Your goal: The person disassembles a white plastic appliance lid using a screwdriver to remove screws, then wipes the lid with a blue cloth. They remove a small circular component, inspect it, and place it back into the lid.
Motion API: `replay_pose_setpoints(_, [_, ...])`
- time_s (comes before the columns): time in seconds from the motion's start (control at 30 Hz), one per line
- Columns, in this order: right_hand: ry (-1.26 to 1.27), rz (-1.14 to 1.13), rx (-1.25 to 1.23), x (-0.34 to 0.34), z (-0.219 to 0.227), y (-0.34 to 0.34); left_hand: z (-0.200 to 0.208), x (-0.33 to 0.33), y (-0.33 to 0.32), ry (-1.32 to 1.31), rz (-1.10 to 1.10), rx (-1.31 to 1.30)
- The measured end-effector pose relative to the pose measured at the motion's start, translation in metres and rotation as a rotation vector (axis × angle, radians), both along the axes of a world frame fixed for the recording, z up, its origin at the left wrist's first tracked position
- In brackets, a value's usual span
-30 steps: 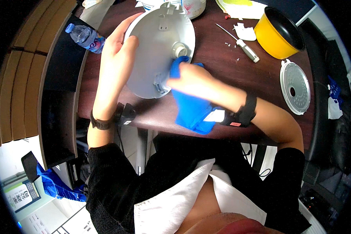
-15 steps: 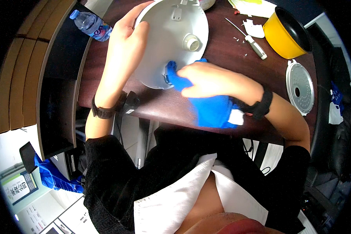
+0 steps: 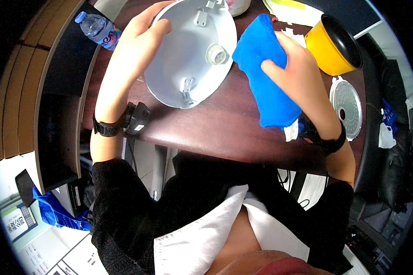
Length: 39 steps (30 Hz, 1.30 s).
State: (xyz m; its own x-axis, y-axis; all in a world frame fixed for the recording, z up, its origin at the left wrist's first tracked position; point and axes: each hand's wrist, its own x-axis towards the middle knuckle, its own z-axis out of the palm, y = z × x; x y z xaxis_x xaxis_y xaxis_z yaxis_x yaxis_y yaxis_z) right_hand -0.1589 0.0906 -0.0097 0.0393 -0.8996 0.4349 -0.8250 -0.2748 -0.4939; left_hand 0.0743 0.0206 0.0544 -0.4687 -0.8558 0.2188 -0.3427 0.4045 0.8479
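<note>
Two hands busy, and yours are both loaded. Your left hand (image 3: 144,42) is clamped on the left rim of the white shell (image 3: 179,62), thumb over the inside face, and the shell is tilted with its hollow toward you above the table (image 3: 202,130). Can't tell if its lower edge touches the wood. Your right hand (image 3: 299,66) has the blue cloth (image 3: 264,75) gripped, thumb on top, just right of the shell and apart from it.

What'd worry me: you've got that shell by one side only, so a hard push on the far rim could twist it out of your left hand. The round fitting (image 3: 216,55) and the lower bracket (image 3: 186,85) stick up inside, so loose cloth might snag there and yank it.

As for clutter, the yellow pot (image 3: 326,51) sits right beside your right hand, and the perforated disc (image 3: 346,107) lies near that wrist, so a wide elbow swing could knock either. White scraps (image 3: 294,36) are partly hidden behind your hand. Bottle (image 3: 97,32) on the left's near your forearm, too.
</note>
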Motion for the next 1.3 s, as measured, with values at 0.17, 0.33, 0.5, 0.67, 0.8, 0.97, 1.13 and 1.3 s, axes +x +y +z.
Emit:
replay_pose_setpoints(0.17, [0.182, 0.108, 0.092, 0.005, 0.015, 0.036, 0.005, 0.002, -0.015, -0.135, -0.096, -0.052])
replay_pose_setpoints(0.33, [-0.065, 0.181, 0.373, -0.05, 0.028, 0.071, -0.001, 0.005, -0.029, -0.007, -0.079, 0.039])
replay_pose_setpoints(0.5, [-0.761, 0.065, 0.975, -0.091, 0.035, 0.081, 0.011, -0.011, -0.012, 0.092, -0.038, 0.043])
replay_pose_setpoints(0.67, [0.022, 0.116, 0.58, -0.096, -0.015, 0.064, 0.013, -0.023, -0.017, 0.16, -0.081, 0.06])
replay_pose_setpoints(0.8, [0.199, 0.027, 0.173, -0.051, -0.008, 0.03, 0.018, -0.024, -0.029, 0.158, -0.253, 0.144])
replay_pose_setpoints(0.97, [-0.066, 0.097, 0.096, -0.01, -0.017, -0.009, -0.003, -0.027, -0.017, 0.392, 0.058, 0.161])
replay_pose_setpoints(1.13, [-0.126, 0.083, 0.092, -0.002, -0.01, -0.026, 0.005, -0.019, -0.023, 0.451, 0.119, 0.174])
replay_pose_setpoints(1.3, [-0.444, 0.107, 0.228, -0.003, -0.01, -0.031, -0.005, -0.009, -0.028, 0.454, -0.008, -0.081])
